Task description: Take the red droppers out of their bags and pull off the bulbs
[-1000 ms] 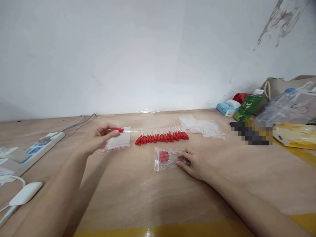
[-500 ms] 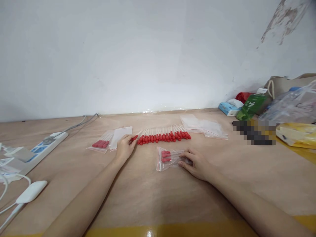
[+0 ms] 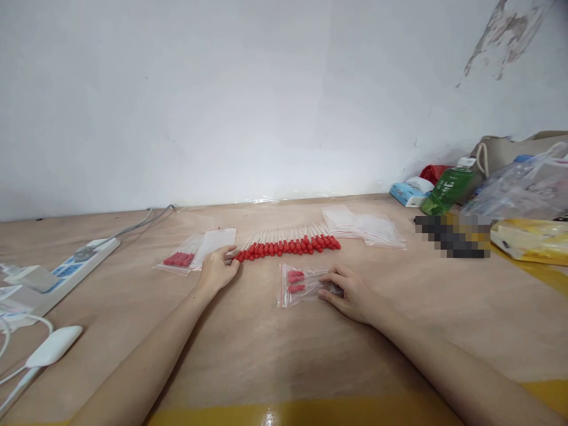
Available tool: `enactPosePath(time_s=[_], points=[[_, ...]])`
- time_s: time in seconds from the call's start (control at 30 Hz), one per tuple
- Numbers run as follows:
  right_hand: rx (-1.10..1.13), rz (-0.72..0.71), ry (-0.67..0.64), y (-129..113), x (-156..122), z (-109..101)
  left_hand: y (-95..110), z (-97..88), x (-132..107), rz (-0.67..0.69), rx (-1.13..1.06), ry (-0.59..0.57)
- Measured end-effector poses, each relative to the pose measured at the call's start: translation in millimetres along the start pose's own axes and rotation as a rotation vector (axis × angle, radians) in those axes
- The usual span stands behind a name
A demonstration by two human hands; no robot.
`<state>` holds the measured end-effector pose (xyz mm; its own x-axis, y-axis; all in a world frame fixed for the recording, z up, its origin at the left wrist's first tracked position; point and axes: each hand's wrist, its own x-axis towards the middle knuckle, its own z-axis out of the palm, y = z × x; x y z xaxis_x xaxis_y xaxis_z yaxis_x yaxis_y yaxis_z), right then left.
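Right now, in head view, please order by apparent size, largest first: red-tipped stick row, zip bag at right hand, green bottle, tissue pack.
Red-tipped stick row
Zip bag, green bottle: too alike to rank
Tissue pack

The bare left hand (image 3: pixel 218 269) is lower and farther toward four o'clock; the slim white stick with a red bulbous head (image 3: pixel 240 257) it held up now lies at the nine o'clock end of the row of red-headed white sticks (image 3: pixel 290 245).

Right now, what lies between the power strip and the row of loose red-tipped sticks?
In the head view: a clear bag of red-tipped sticks, a whitish flat bag and the left hand, at the left end of the row.
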<state>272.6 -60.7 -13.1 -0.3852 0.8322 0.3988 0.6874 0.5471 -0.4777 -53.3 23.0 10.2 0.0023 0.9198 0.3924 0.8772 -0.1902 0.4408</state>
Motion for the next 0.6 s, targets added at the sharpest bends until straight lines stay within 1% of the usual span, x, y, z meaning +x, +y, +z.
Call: enactPosePath(time_s=[0.03,0.1,0.13,0.17,0.2,0.23,0.27,0.33,0.37,0.43,0.47,0.53,0.6], points=[[0.0,0.0,-0.001,0.0,-0.1,0.1,4.7,-2.5,-2.1,0.051,0.019,0.074],[0.006,-0.001,-0.006,0.2,-0.3,0.2,16.2,-7.2,-8.3,0.212,0.034,0.256],[0.008,-0.001,-0.007,0.3,-0.4,0.3,22.7,-8.9,-12.7,0.307,0.015,0.307],[0.01,-0.001,-0.007,0.5,-0.5,0.3,29.3,-9.8,-17.8,0.394,-0.027,0.302],[0.011,-0.002,-0.006,0.6,-0.6,0.3,35.8,-9.6,-23.8,0.458,-0.09,0.231],[0.011,-0.003,-0.004,0.6,-0.7,0.2,42.0,-8.3,-30.3,0.494,-0.157,0.115],[0.011,-0.003,-0.001,0.6,-0.8,-0.1,47.9,-6.0,-37.0,0.504,-0.22,-0.01],[0.017,-0.008,0.0,0.1,-1.0,-0.9,58.3,1.1,-49.7,0.448,-0.314,-0.198],[0.023,-0.014,-0.002,-0.3,-1.0,-1.6,62.7,5.0,-54.8,0.412,-0.346,-0.27],[0.043,-0.039,-0.014,-1.4,-0.9,-3.0,70.2,12.0,-61.5,0.369,-0.399,-0.363],[0.057,-0.056,-0.022,-2.0,-0.7,-3.6,73.2,14.4,-63.0,0.364,-0.424,-0.388],[0.074,-0.082,-0.01,-2.6,-0.4,-4.0,77.7,17.0,-63.4,0.374,-0.462,-0.413],[0.046,-0.086,0.035,-2.0,0.0,-3.3,80.2,17.1,-61.9,0.388,-0.464,-0.421]])
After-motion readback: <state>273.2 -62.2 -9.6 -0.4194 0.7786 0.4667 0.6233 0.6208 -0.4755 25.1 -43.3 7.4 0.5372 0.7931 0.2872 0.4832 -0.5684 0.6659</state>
